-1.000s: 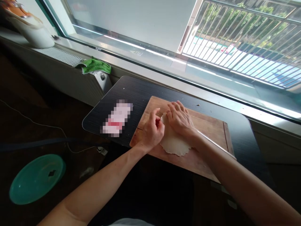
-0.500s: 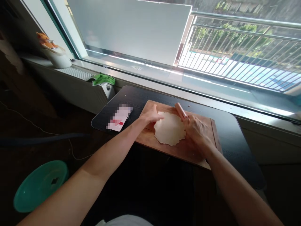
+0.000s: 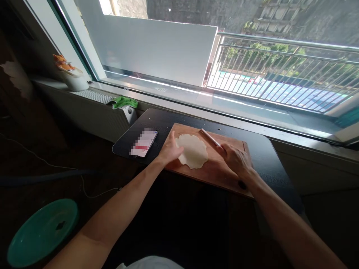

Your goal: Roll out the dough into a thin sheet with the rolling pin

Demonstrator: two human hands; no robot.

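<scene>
The dough sheet (image 3: pixel 193 151) now lies fully in sight, flat on the left part of the wooden board (image 3: pixel 215 175), which sits on the dark tabletop (image 3: pixel 151 116). A second ago the right hand (image 3: pixel 235 158) was spread over it; half a second ago that hand had taken up the rolling pin (image 3: pixel 209 137) and was right beside the sheet's edge. Now hand and pin stand a little apart from the dough, with a strip of bare board between. The right hand's fingers are curled round the near end of the pin, whose far end points toward the window; whether the pin rests on the board or is slightly raised, I cannot tell. The left hand (image 3: pixel 170 150) is at the dough's left edge, its thumb parted from the fingers and lying over the rim, without a closed grip; whether it presses or merely touches is unclear. The sheet also seems to lie somewhat nearer the board's left edge than it did half a second ago. For the rolling work, I judge this a gap between strokes: nothing bears down on the dough, and its round, ragged outline is free to be checked or turned.
</scene>
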